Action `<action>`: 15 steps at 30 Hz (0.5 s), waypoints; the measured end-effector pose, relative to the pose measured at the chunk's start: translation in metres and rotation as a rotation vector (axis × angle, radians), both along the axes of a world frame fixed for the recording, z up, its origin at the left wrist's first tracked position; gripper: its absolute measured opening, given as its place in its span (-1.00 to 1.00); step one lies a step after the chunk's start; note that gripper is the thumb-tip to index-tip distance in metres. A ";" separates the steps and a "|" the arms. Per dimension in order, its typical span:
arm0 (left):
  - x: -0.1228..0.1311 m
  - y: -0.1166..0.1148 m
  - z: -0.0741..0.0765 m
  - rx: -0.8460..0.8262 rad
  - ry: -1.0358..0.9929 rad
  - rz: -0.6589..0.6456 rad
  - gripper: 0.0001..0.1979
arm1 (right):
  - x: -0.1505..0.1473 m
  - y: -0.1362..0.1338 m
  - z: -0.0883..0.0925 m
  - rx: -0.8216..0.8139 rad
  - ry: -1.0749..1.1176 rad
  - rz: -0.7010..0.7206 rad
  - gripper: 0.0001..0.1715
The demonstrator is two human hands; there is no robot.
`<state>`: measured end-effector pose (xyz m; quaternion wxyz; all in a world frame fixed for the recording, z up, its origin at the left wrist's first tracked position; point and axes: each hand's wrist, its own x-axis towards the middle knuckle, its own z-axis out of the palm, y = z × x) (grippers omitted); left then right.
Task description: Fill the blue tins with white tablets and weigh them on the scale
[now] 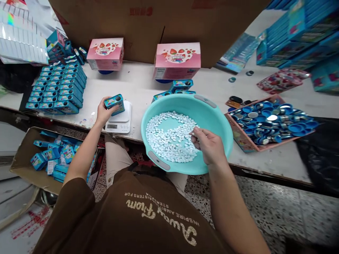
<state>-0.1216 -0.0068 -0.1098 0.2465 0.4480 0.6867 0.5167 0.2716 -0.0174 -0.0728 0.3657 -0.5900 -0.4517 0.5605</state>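
My left hand [104,112] is closed around a small blue candy box [116,103] with a round dark opening in its top. The box is at the white digital scale [124,121]; I cannot tell whether it rests on the plate. Above the right part of a turquoise tub [218,116] is my right hand [208,144], its thumb and fingers pinched together. What they hold, if anything, is too small to make out. Many small white candies [169,141] lie in the tub, with a bare patch of bottom showing among them.
Blue boxes [57,88] stand in rows at left. An open carton [23,150] below holds more. Two pink strawberry boxes [177,60] stand at the back. A tray [245,139] of blue-and-silver caps [272,120] is at right. Large cardboard [182,24] borders the back.
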 end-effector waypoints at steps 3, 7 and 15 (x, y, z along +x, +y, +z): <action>0.002 -0.009 0.013 0.066 0.105 0.046 -0.31 | 0.001 0.000 0.000 -0.020 -0.018 -0.009 -0.39; 0.027 -0.057 0.066 0.202 0.340 0.196 -0.61 | 0.001 0.001 0.001 -0.031 -0.052 -0.031 -0.44; 0.142 -0.192 0.196 -0.071 0.297 -0.396 -0.78 | -0.003 0.000 0.000 -0.046 -0.077 -0.054 -0.60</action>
